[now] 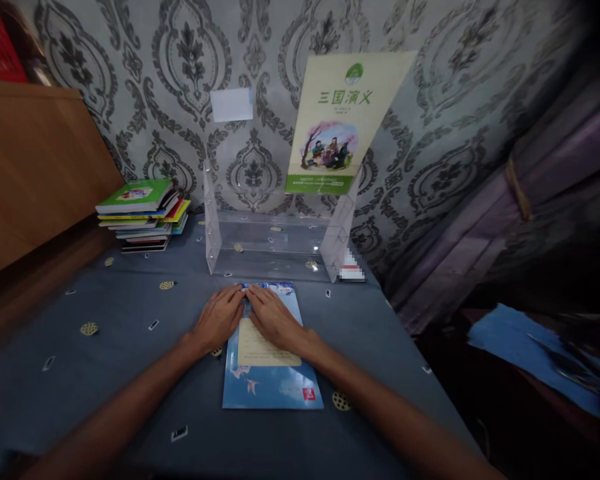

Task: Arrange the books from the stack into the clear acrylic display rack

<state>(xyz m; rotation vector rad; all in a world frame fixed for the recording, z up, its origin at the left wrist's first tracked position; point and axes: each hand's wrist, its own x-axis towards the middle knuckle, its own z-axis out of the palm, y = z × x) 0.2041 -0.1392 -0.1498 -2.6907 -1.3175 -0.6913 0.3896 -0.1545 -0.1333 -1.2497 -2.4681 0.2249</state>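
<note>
A blue book with a cream panel lies flat on the grey-blue tablecloth in front of me. My left hand rests at the book's upper left edge, fingers stretched flat. My right hand lies flat on the book's top part, fingers extended and touching the left hand's fingertips. Behind the book stands a clear acrylic book stand. A green-and-cream book stands upright in its right end, leaning against the wall.
A stack of several books sits at the back left of the table. A wooden headboard-like panel rises at the left. A dark curtain hangs at the right, with blue cloth below it.
</note>
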